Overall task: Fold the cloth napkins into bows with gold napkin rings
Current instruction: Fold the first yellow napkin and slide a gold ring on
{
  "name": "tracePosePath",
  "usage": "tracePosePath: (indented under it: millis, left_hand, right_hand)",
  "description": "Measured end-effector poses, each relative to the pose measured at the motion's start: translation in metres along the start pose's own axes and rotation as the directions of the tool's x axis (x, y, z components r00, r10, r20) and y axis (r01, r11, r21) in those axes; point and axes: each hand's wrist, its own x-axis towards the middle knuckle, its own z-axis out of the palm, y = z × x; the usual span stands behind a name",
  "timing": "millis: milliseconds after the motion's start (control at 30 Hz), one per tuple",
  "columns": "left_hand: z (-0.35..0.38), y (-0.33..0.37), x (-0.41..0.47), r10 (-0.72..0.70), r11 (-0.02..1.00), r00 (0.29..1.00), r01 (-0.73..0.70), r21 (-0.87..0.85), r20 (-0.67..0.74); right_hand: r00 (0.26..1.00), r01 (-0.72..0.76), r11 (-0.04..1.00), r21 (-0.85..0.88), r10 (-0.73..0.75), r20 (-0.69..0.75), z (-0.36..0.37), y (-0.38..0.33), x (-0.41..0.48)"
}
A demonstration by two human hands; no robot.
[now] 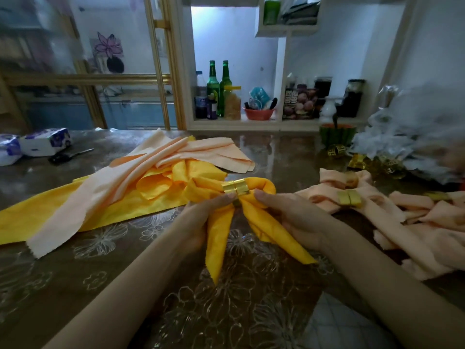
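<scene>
Two bare hands meet over the middle of the brown table [75, 278] with its glossy flower-patterned cover. Between them is a bright yellow cloth napkin [220, 235], gathered through a shiny gold napkin ring [236, 188] into a bow. Its loops puff out above the ring and its two pointed tails fan down toward the person. The left hand [198, 222] curls round the left tail just under the ring, thumb tip touching the ring's lower edge. The right hand [294, 220] grips the right tail, thumb pressed beside the ring.

To the left lies a loose heap of unfolded yellow and peach napkins [120, 187], overlapping one another. On the right, finished peach napkin bows [392, 222] lie crowded together, the nearest wearing its own gold ring [349, 198]. Beyond them, spare gold rings [336, 150] sit near a crumpled clear plastic bag [415, 127]. Packs of tissues [45, 141] rest at the table's far left edge.
</scene>
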Motion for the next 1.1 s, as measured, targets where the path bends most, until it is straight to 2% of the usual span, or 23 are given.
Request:
tracePosePath:
  millis: [67,167,300,400,467,533,600,633,700,733,833,900,967,1033,1100]
  left_hand:
    - [0.010,0.003,0.003,-0.025,1.000,0.999,0.025,0.012,-0.022]
    - [0.036,0.014,0.022,-0.107,0.986,0.993,0.114,0.126,-0.057]
    - [0.064,0.024,0.061,-0.254,0.934,0.967,0.250,0.257,-0.018]
    - [0.082,0.025,0.097,-0.311,0.910,0.939,0.339,0.237,-0.150]
    - [0.093,0.019,0.124,-0.265,0.933,0.940,0.306,0.187,-0.216]
    - [0.102,0.003,0.141,-0.108,0.913,0.942,0.221,0.344,-0.318]
    - [0.105,-0.018,0.148,0.097,0.717,0.923,0.193,0.669,-0.371]
    - [0.106,-0.028,0.153,0.185,0.618,0.917,0.171,0.767,-0.354]
    - [0.104,-0.039,0.156,0.292,0.471,0.908,0.138,0.871,-0.302]
    - [0.104,-0.041,0.157,0.324,0.366,0.906,0.146,0.919,-0.273]
    - [0.103,-0.046,0.157,0.331,-0.057,0.936,0.149,0.987,-0.122]
    - [0.099,-0.042,0.143,0.269,-0.112,0.960,0.108,0.988,-0.075]
    - [0.090,-0.035,0.123,0.216,-0.089,0.976,0.029,0.996,-0.009]
    - [0.061,-0.028,0.092,0.218,-0.048,0.973,-0.067,0.997,0.076]
    - [0.026,-0.018,0.066,0.349,-0.007,0.930,-0.123,0.992,0.118]
  right_hand:
    - [0.997,0.027,1.000,0.008,-0.026,-0.070,0.001,-0.003,0.000]
    - [0.964,0.074,0.997,-0.032,-0.079,-0.255,-0.012,-0.014,0.003]
    - [0.867,0.114,0.967,-0.229,-0.210,-0.453,-0.042,-0.030,0.025]
    - [0.811,0.102,0.949,-0.297,-0.252,-0.528,-0.067,-0.041,0.060]
    - [0.760,0.081,0.938,-0.337,-0.277,-0.588,-0.080,-0.044,0.087]
    - [0.713,-0.009,0.901,-0.433,-0.298,-0.635,-0.084,-0.042,0.103]
    - [0.700,-0.162,0.794,-0.586,-0.326,-0.635,-0.082,-0.037,0.110]
    - [0.702,-0.202,0.742,-0.639,-0.345,-0.622,-0.083,-0.034,0.114]
    - [0.716,-0.247,0.695,-0.675,-0.338,-0.610,-0.081,-0.030,0.118]
    - [0.715,-0.273,0.657,-0.703,-0.350,-0.605,-0.080,-0.030,0.118]
    - [0.719,-0.406,0.393,-0.825,-0.421,-0.554,-0.079,-0.037,0.105]
    - [0.736,-0.467,0.197,-0.862,-0.454,-0.503,-0.074,-0.045,0.079]
    - [0.747,-0.509,0.071,-0.858,-0.459,-0.482,-0.075,-0.050,0.056]
    - [0.759,-0.513,0.040,-0.857,-0.446,-0.475,-0.063,-0.047,0.034]
    - [0.771,-0.449,0.039,-0.893,-0.489,-0.409,-0.045,-0.038,0.018]
